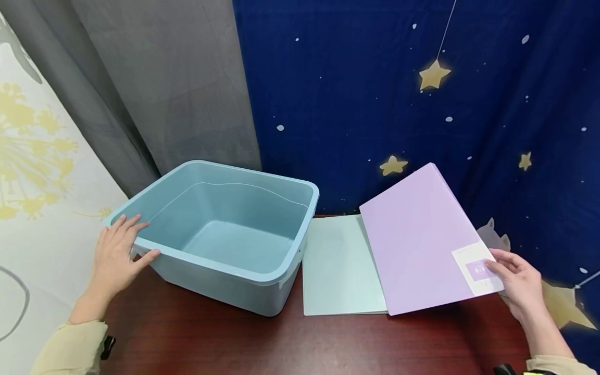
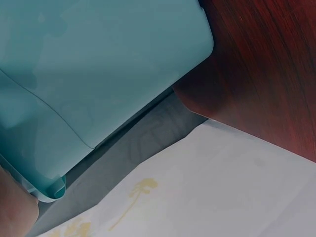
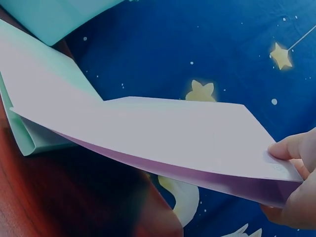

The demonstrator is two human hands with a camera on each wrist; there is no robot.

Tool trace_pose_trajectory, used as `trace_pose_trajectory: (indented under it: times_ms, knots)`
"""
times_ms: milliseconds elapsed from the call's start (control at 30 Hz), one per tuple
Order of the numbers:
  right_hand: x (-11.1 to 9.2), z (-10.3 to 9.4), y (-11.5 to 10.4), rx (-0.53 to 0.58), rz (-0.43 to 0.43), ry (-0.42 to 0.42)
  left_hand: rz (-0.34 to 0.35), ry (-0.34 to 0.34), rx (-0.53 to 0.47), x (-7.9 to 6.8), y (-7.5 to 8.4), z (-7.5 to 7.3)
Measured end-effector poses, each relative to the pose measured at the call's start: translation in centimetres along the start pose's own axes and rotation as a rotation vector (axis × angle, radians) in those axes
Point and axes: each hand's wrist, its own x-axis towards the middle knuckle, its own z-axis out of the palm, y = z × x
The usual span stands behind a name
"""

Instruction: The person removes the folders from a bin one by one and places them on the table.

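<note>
A purple file folder [image 1: 417, 245] with a white label is pinched at its lower right corner by my right hand [image 1: 517, 281]. It tilts up, its left part over a pale green folder [image 1: 342, 271] lying on the table. In the right wrist view the purple folder [image 3: 187, 133] gapes slightly along its near edge, thumb above and fingers below. My left hand [image 1: 119, 255] rests on the near left corner of a blue plastic bin [image 1: 225, 268], fingers extended over the rim and thumb along its outside. No objects show inside the bin.
The dark red wooden table [image 1: 337, 344] carries the bin and the green folder. Behind stand a grey curtain [image 1: 183, 78] and a navy curtain [image 1: 337, 94] with stars. White cloth with yellow flowers [image 1: 33, 156] hangs at the left.
</note>
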Motion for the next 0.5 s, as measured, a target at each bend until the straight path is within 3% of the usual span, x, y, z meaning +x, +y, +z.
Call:
trace_pose_trajectory:
  times_ms: [100,200,500]
  knots:
    - [2.1,-3.0,4.3,-0.046,0.007,0.028,0.000,0.001,-0.003,0.0,-0.1,0.1]
    - [3.2,-4.5,6.6,-0.070,0.026,0.046,0.000,0.003,-0.006,-0.1,-0.2,0.2]
    - [2.4,-4.0,5.6,-0.088,0.095,0.013,-0.005,0.003,-0.011,0.0,-0.1,0.2]
